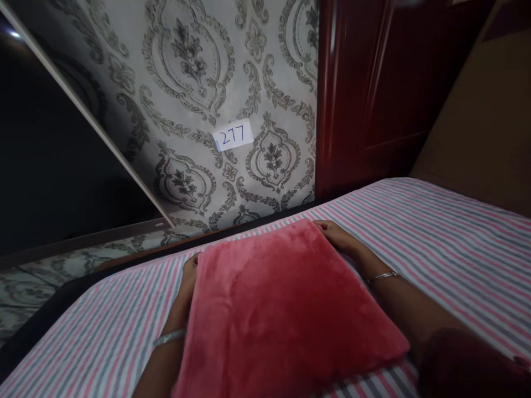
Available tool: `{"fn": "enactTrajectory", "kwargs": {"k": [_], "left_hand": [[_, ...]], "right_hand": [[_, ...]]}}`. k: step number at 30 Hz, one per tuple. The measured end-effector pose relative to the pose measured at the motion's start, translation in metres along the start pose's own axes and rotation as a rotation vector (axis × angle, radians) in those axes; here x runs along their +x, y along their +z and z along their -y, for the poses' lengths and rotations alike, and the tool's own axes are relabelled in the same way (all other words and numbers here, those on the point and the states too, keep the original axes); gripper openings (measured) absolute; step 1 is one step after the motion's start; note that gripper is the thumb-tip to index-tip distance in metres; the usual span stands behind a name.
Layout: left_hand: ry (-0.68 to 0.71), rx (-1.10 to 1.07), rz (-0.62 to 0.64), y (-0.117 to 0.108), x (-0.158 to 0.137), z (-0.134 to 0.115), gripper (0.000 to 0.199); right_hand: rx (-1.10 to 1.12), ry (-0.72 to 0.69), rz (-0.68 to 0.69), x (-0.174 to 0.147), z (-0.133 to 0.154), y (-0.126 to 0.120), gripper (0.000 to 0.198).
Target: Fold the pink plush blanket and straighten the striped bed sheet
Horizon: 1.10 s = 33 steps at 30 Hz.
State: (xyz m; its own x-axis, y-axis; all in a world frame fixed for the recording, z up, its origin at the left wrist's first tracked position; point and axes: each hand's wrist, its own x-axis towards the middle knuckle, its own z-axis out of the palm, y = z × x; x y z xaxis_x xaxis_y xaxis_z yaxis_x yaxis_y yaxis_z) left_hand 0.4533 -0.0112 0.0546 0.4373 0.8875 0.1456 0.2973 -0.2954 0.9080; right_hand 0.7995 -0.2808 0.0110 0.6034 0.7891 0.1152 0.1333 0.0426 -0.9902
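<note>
A folded red plush blanket [290,298] lies flat on the striped bedsheet [440,232], its nap paler along the left side. At its far left corner, my left hand [191,272] is closed on the edge, with the fingers partly hidden by the cloth. My right hand [335,235] pinches the far right corner, thumb and fingers together. Both forearms run along the blanket's sides, each with a bangle at the wrist.
Behind the bed stands a wall with patterned wallpaper [186,72], bearing a paper label [233,135] marked 277. A dark red wooden panel [357,99] rises at the right, beside a brown surface [481,121]. A large dark screen-like panel [62,155] is at the left.
</note>
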Motion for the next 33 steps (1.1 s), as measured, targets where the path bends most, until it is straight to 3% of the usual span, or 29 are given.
{"fn": "enactTrajectory", "kwargs": {"k": [4, 9, 11, 15, 19, 22, 24, 29, 33], "left_hand": [[-0.018, 0.031, -0.018, -0.004, -0.001, -0.002, 0.031], [-0.107, 0.029, 0.202, -0.010, -0.011, -0.017, 0.031], [-0.120, 0.020, 0.233, -0.010, -0.014, -0.023, 0.031], [-0.116, -0.045, 0.219, -0.007, -0.018, -0.029, 0.032], [-0.130, -0.070, 0.139, -0.003, -0.018, -0.030, 0.037], [-0.055, -0.053, 0.054, -0.001, -0.015, -0.028, 0.037], [-0.014, -0.056, 0.040, 0.000, -0.013, -0.025, 0.038], [-0.015, -0.065, 0.068, 0.000, -0.009, -0.020, 0.042], [-0.044, -0.074, 0.017, 0.000, -0.011, -0.022, 0.044]], "right_hand": [[0.110, 0.065, 0.084, -0.002, 0.005, -0.002, 0.054], [0.153, 0.054, 0.110, -0.005, 0.014, 0.000, 0.057], [0.158, 0.037, 0.081, -0.004, 0.015, 0.003, 0.058], [0.077, 0.012, -0.060, 0.001, 0.009, 0.005, 0.056], [-0.031, -0.037, -0.090, 0.006, 0.007, 0.006, 0.048], [0.026, -0.116, -0.124, 0.007, 0.012, 0.009, 0.037], [0.058, -0.138, -0.110, 0.006, 0.015, 0.013, 0.034], [0.035, -0.029, -0.034, 0.005, 0.015, 0.022, 0.032], [-0.082, -0.193, -0.165, 0.008, 0.011, 0.026, 0.029]]}}
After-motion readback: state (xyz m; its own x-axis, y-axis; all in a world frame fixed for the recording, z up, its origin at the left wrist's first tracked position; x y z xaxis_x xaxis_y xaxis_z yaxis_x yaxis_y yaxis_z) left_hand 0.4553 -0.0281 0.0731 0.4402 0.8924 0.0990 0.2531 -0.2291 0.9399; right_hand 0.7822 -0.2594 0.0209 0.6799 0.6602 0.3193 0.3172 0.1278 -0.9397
